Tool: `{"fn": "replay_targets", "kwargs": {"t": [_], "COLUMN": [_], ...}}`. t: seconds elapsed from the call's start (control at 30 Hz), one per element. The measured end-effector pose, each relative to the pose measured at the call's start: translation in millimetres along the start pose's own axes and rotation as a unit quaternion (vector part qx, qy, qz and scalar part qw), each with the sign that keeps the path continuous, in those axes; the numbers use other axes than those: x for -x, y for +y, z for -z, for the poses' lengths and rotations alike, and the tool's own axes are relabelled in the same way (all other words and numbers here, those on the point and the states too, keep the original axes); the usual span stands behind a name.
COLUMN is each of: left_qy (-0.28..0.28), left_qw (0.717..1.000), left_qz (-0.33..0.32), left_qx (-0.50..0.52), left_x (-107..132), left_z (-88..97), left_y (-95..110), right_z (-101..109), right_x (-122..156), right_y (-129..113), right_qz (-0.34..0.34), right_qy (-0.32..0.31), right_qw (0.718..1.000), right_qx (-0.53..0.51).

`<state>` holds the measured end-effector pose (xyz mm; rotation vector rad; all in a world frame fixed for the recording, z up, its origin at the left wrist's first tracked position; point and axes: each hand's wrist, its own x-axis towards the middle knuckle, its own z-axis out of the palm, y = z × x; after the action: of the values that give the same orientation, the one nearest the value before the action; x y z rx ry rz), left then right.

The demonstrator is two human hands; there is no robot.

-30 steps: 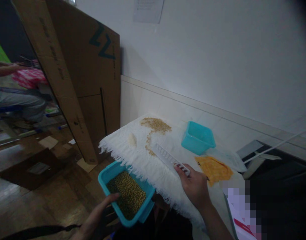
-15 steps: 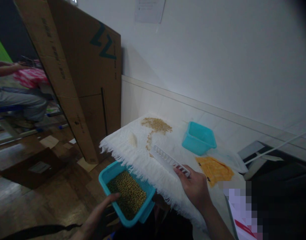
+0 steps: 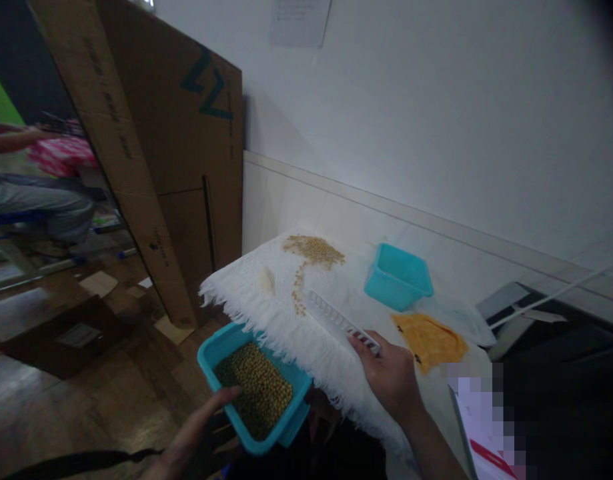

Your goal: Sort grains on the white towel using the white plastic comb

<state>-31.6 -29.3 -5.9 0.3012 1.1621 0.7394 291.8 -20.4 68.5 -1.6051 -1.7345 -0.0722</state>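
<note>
My left hand (image 3: 209, 413) grips the near left rim of a turquoise plastic tub (image 3: 299, 393), thumb over the edge, just below the cloth's fringe. Yellow beans, apparently soybeans (image 3: 263, 380), fill part of it, with darker green beans along the left side. In my right hand (image 3: 391, 373) is a white plastic strip with a row of slots (image 3: 333, 317), held at its near end low over the white fringed cloth (image 3: 256, 313). Beyond its far tip, a thin trail of soybeans (image 3: 299, 283) leads back to a larger spread of soybeans (image 3: 316, 250).
Right of the beans stands a second turquoise tub (image 3: 399, 280). An orange cloth (image 3: 431, 340) and a clear plastic lid (image 3: 469, 320) lie beside it. A small pale heap (image 3: 266, 280) sits near the cloth's left side. A tall cardboard box (image 3: 171, 133) stands left; a seated person (image 3: 41, 200) is beyond it.
The slotted strip has shifted very slightly, and a few more soybeans show at the near end of the trail. My left hand and the tub have stayed in place.
</note>
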Motion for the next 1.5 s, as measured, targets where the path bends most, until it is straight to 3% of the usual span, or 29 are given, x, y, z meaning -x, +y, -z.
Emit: {"fn": "replay_targets", "kwargs": {"t": [0.3,0.47,0.77,0.97,1.5], "left_qy": [0.000,0.030,0.015,0.023,0.029], "left_qw": [1.000,0.999,1.000,0.999,1.000], "left_qz": [-0.013,0.027,0.012,0.012,0.005], "left_qx": [0.020,0.003,0.019,0.020,-0.007], "left_x": [-2,-1,-2,2,4], "left_z": [0.6,-8.1,-0.5,-8.7,-7.5], "left_y": [-6,1,-2,3,6], "right_z": [0,0,-1,-3,-3], "right_x": [1,0,7,12,-2], "right_y": [-1,1,-2,-1,-16], "right_qz": [0.012,0.021,0.018,0.035,0.069], "right_qy": [0.010,0.024,0.009,0.010,-0.023], "right_qw": [1.000,0.999,1.000,0.999,0.997], "right_qx": [0.014,0.038,0.007,-0.001,-0.027]}}
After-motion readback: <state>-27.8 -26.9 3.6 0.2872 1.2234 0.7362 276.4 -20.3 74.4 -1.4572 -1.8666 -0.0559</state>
